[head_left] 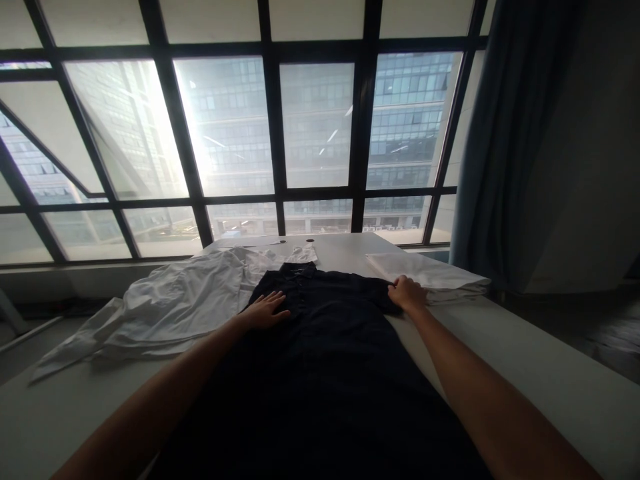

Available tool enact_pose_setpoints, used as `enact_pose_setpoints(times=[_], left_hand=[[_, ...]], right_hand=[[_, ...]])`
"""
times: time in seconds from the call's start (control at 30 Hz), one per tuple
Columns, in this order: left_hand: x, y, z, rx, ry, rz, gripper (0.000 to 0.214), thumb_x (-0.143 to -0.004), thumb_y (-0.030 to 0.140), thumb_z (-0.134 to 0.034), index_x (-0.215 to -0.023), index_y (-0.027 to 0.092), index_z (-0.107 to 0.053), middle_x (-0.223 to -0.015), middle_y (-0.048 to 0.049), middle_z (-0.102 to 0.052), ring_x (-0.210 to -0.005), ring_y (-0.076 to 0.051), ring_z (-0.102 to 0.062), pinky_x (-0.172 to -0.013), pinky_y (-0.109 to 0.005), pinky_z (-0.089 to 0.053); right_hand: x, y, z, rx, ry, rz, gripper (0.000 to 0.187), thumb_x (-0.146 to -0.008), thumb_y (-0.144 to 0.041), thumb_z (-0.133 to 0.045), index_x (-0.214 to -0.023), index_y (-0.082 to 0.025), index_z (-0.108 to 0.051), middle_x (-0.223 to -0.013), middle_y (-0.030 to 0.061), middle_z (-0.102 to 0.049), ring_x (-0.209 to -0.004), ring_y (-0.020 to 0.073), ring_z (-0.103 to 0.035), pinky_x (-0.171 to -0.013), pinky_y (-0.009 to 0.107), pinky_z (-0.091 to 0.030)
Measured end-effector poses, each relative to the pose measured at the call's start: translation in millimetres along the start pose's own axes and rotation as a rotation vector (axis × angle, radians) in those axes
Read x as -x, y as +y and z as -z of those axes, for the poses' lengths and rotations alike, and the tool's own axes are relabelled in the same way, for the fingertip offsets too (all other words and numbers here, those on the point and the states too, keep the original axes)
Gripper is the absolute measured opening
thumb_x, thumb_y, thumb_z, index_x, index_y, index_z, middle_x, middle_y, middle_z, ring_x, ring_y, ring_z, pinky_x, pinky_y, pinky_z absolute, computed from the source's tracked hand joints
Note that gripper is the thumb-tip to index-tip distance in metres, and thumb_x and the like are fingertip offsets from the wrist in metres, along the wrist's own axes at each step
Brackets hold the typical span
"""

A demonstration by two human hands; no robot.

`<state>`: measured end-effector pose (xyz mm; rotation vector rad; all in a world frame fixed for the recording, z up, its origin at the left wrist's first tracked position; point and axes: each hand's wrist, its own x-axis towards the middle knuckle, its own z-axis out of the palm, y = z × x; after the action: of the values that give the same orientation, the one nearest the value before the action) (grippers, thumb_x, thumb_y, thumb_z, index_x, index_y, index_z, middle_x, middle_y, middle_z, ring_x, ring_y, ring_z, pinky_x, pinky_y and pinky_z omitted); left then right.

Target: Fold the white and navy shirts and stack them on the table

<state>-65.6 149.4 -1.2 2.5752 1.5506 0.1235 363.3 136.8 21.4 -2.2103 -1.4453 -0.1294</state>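
A dark navy collared shirt [340, 333] lies spread on the white table, its collar toward the window and its lower part toward me. My left hand [265, 311] rests flat on the left side of its chest, fingers stretched out. On the other side, my right hand [407, 293] pinches the end of the right sleeve with the fingers closed. The shirt's left sleeve is mostly hidden behind my left hand and forearm.
A crumpled white shirt [185, 300] lies at the left of the table [530, 373]. Folded white cloth [425, 270] lies at the right, just beyond my right hand. Large framed windows [317, 127] stand behind, with a blue-grey curtain [505, 147] at the right.
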Motion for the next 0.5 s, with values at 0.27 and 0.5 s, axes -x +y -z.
enact_pose_setpoints(times=[0.27, 0.5], left_hand=[[14.3, 13.0, -3.4, 0.025, -0.018, 0.016, 0.077, -0.094, 0.070, -0.026, -0.156, 0.024, -0.027, -0.164, -0.0048, -0.015, -0.152, -0.026, -0.010, -0.121, -0.046, -0.009], [20.2, 12.2, -4.9, 0.048, 0.048, 0.004, 0.076, -0.093, 0.071, -0.030, -0.153, 0.025, -0.034, -0.162, -0.0060, -0.019, -0.151, -0.026, -0.013, -0.121, -0.044, -0.010]], right_hand=[[17.1, -61.0, 30.4, -0.303, 0.069, 0.167, 0.037, -0.088, -0.024, -0.059, -0.124, -0.016, -0.054, -0.110, 0.0138, -0.068, -0.103, 0.0288, -0.064, -0.082, 0.034, -0.045], [98.1, -149.5, 25.1, -0.200, -0.106, 0.568, 0.039, -0.089, -0.026, -0.059, -0.128, -0.021, -0.055, -0.110, 0.0102, -0.071, -0.100, 0.0246, -0.068, -0.082, 0.030, -0.048]])
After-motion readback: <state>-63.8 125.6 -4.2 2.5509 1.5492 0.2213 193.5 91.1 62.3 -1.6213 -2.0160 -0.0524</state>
